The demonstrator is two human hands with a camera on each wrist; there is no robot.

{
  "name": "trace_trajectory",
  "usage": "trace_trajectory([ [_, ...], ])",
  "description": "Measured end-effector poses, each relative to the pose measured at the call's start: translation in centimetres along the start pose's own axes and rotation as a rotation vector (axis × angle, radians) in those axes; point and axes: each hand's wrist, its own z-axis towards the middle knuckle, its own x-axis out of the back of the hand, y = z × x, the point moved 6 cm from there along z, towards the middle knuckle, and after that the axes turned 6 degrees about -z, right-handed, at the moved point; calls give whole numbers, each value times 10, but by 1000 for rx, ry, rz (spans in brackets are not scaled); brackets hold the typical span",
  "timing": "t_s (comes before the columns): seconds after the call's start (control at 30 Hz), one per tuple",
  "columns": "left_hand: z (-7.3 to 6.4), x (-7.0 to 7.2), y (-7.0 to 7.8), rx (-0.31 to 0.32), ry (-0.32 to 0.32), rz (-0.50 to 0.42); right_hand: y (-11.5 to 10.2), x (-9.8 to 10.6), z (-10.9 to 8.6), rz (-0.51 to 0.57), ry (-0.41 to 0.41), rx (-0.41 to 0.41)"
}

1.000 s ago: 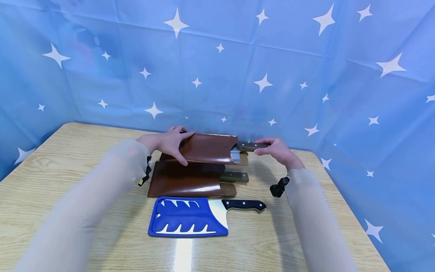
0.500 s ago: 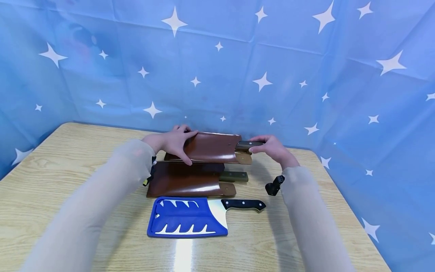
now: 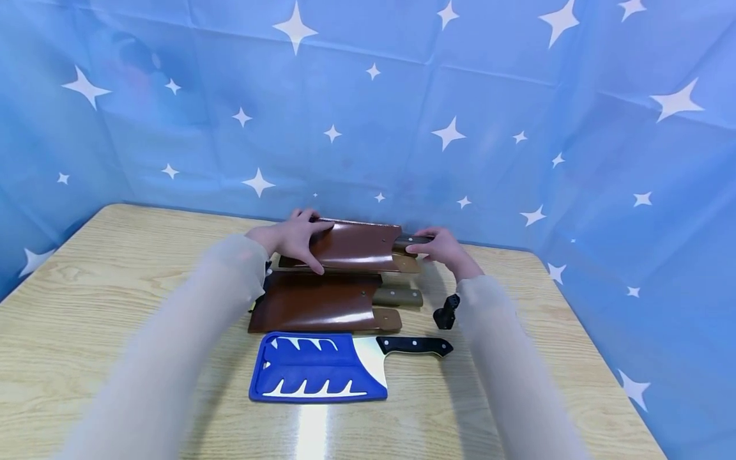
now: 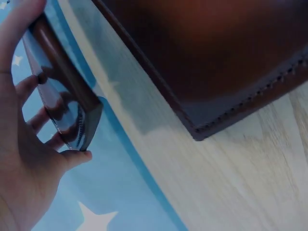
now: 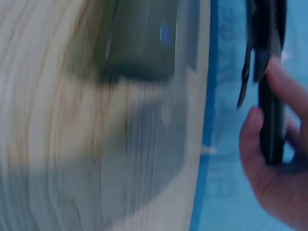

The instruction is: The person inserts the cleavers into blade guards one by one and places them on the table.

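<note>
My left hand (image 3: pixel 294 241) grips the closed end of a glossy brown leather sheath (image 3: pixel 356 246), raised off the table. Its fingers wrap the sheath's edge in the left wrist view. At the other end my right hand (image 3: pixel 443 249) holds a knife handle (image 3: pixel 402 242), dark with rivets, which sticks out of the sheath; the blade is hidden inside. In the right wrist view, thumb and fingers pinch that handle (image 5: pixel 272 130). Just in front lies a second brown sheath (image 3: pixel 313 306) with an olive-handled knife (image 3: pixel 398 296) in it.
Nearest the front, a black-handled cleaver (image 3: pixel 414 345) lies in a blue blade guard (image 3: pixel 316 374). The wooden table (image 3: pixel 144 287) ends at a blue, star-patterned curtain (image 3: pixel 368 147) close behind the raised sheath.
The right hand has moved left, pushing the handle toward the sheath; the bare blade seen earlier at the sheath's mouth is now covered. The left hand has shifted slightly right.
</note>
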Motion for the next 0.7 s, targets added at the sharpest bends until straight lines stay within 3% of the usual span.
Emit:
trace_trajectory([
  [0.13, 5, -2, -10, 18, 5, 36, 3, -8, 7, 72, -7, -109],
  [0.43, 9, -11, -38, 54, -7, 47, 6, -23, 14, 358, -119, -131],
  [0.57, 11, -15, -47, 53, -22, 19, 3, -28, 18, 361, -137, -112],
  [0.7, 13, -22, -52, 70, -61, -13, 3, -32, 20, 300, -152, -96],
])
